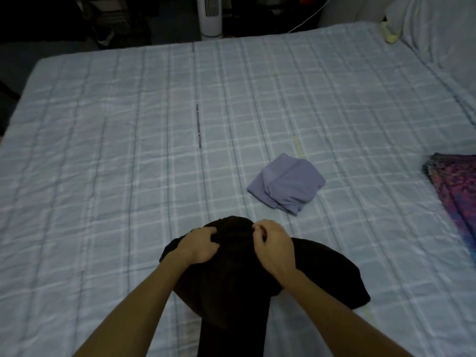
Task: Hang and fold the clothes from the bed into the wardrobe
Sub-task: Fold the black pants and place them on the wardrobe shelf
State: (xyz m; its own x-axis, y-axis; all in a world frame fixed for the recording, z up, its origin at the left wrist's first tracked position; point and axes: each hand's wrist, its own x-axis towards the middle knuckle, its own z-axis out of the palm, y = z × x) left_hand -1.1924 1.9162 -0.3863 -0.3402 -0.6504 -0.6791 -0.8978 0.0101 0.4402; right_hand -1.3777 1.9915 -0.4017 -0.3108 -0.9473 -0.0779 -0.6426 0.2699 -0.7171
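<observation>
Both hands — left (199, 244), right (273, 244) — pinch the black garment (231, 292) at the bed's (128, 124) near edge; a lilac piece (286, 185) lies folded mid-bed — wardrobe work seemingly remains.

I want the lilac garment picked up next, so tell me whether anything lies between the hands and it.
Nothing visible does. The left hand and right hand both grip the black garment, and only bare checked sheet separates them from the folded lilac garment, which lies beyond the right hand.
</observation>
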